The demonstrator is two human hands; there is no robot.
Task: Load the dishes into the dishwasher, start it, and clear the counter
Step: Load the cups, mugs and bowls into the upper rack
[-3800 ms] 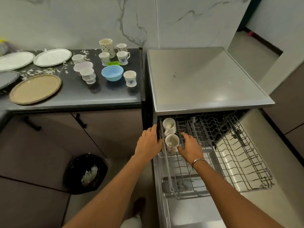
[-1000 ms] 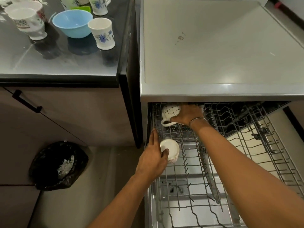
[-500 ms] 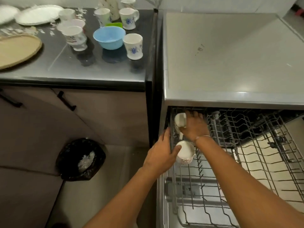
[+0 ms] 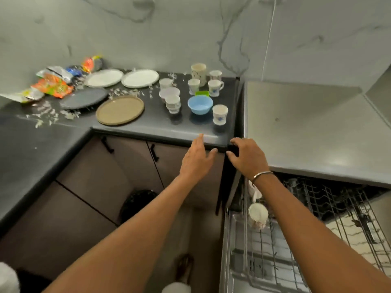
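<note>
With two cups racked, I'm mid-loading: my left hand (image 4: 195, 159) and right hand (image 4: 247, 157), both spread empty, hover short of the white blue-flowered cup (image 4: 220, 114) near the black stone counter (image 4: 160, 127) edge, needing a clean grasp next.

Desk (image 4: 53, 144) is dark stone, polished w/ soft sheen. Dishwasher (image 4: 306, 132) top is brushed steel, satin glare; its rack (image 4: 338, 208) is coated wire, grey. Cups (image 4: 220, 114) look glazed ceramic, glossy. Blue bowl (image 4: 200, 104) is plastic, smooth. Tan plate (image 4: 120, 110) is matt, grainy. Snack wrappers (image 4: 53, 85) are shiny foil. Wall (image 4: 169, 28) is marble-look, smooth. My bangle (image 4: 262, 175) is metal.
</note>
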